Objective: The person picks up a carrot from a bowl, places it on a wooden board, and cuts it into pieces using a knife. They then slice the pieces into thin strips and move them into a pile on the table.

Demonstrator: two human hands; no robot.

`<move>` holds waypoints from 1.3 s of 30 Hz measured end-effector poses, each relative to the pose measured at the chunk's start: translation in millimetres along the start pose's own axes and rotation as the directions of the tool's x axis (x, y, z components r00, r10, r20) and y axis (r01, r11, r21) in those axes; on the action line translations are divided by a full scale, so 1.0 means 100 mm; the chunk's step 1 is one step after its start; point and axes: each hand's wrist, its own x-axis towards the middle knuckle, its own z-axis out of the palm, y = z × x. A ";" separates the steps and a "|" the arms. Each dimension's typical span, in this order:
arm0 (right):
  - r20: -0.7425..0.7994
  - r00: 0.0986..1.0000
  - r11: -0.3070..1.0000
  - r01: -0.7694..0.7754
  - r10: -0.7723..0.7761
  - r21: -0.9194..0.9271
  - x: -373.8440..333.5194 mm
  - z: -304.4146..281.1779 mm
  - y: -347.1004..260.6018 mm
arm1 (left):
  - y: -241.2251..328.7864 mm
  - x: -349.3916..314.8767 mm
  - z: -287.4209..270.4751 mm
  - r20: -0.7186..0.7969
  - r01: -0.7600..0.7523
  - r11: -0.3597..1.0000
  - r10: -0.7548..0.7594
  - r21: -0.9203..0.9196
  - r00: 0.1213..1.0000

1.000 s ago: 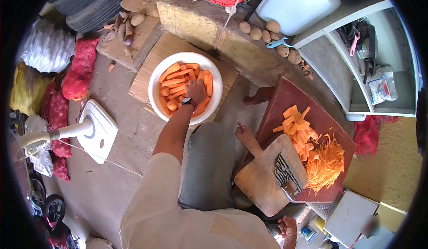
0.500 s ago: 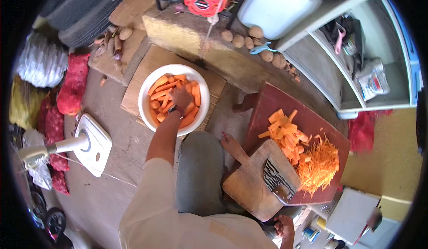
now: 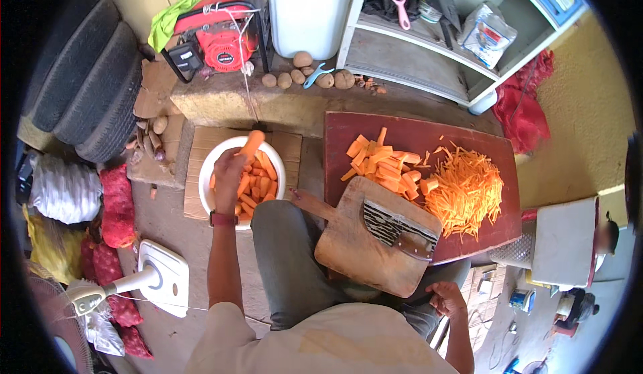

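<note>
A peeled orange carrot (image 3: pixel 252 145) is in my left hand (image 3: pixel 229 173), its fingers closed round it at the left side of a white bowl (image 3: pixel 282 185). Peeled carrots (image 3: pixel 253 186) fill the bowl. My right hand (image 3: pixel 447 299) rests by my right thigh, fingers curled, with nothing visible in it. A wooden cutting board (image 3: pixel 348 243) with a handle lies over my lap, against a red-brown table (image 3: pixel 341 126). On it lies a black-and-white striped flat piece (image 3: pixel 395 225) with a brown part at its end. Carrot pieces (image 3: pixel 382 163) and a heap of shredded carrot (image 3: pixel 469 193) cover part of the table.
Cardboard (image 3: pixel 197 160) lies under the bowl. A white scale (image 3: pixel 167 277) and red mesh sacks (image 3: pixel 117 206) stand at left, below stacked tyres (image 3: pixel 87 86). Potatoes (image 3: pixel 284 80) and a blue peeler (image 3: pixel 317 76) line the ledge. A shelf unit (image 3: pixel 415 59) stands behind. A person (image 3: pixel 573 310) is far right.
My left hand has come up from among the carrots with one carrot in its grip. The view has turned toward the right, and my right hand shows more fully.
</note>
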 end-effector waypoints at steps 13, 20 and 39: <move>0.211 0.959 0.973 0.157 -0.191 0.166 -0.03 -0.10 0.13 | 0.33 -0.67 1.91 0.565 -0.624 0.712 0.384 0.322 0.730; 0.262 0.922 0.939 0.214 -0.285 0.271 -0.04 -0.18 0.25 | 0.18 -0.83 1.87 0.450 -0.397 0.836 0.209 0.378 0.868; 0.157 0.942 0.938 0.254 -0.295 0.236 -0.09 -0.12 0.30 | 0.01 -0.34 1.85 0.491 -0.215 0.960 0.102 0.179 0.865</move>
